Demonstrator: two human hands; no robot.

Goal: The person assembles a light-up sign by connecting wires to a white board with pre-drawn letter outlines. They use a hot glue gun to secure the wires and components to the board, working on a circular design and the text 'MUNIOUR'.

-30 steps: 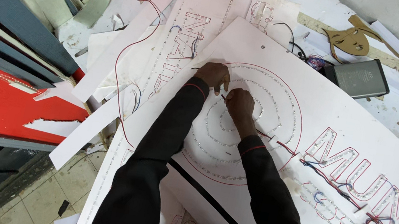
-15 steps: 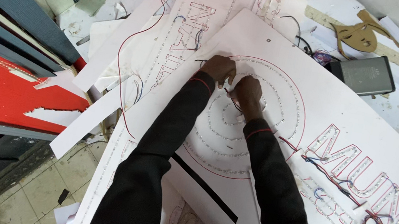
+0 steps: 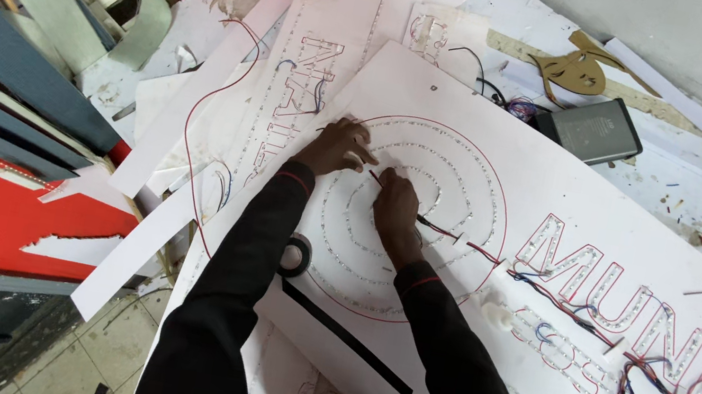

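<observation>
Both hands on white sign board; wire grip unclear

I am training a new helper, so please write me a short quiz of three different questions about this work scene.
1. True or false: both hands rest on the white board inside the red wire circle.
2. Which lies beside the left sleeve? A) black tape roll B) scissors C) hammer
3. Fill in: the right hand pinches a thin red and black ____.

Key: 1 true, the left hand too. 2 A. 3 wire.
</observation>
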